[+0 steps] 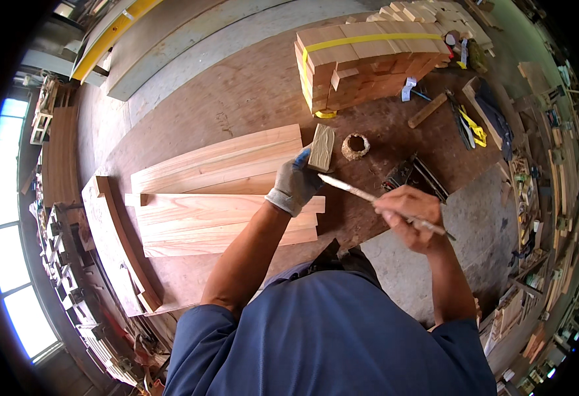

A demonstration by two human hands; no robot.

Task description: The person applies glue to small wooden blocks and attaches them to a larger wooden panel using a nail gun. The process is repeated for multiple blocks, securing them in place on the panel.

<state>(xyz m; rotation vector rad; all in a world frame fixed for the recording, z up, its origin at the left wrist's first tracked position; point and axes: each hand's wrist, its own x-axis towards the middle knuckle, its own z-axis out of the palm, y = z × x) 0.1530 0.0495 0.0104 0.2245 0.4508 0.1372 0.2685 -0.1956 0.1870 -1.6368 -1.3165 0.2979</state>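
My left hand (296,181), in a grey work glove, grips a small rectangular wooden block (321,148) and holds it upright above the brown workbench (237,99). My bare right hand (408,212) holds a thin pale stick-like tool (355,190) whose tip points toward the block's lower edge. Under my left forearm lie two sets of long pale planks (220,198), side by side on the bench.
A strapped stack of short wood blocks (362,63) sits at the back. A small round rope-like ring (355,146) lies beside the block. Hand tools (464,122) and a dark metal piece (411,175) lie to the right. A curved wooden piece (114,237) lies at left.
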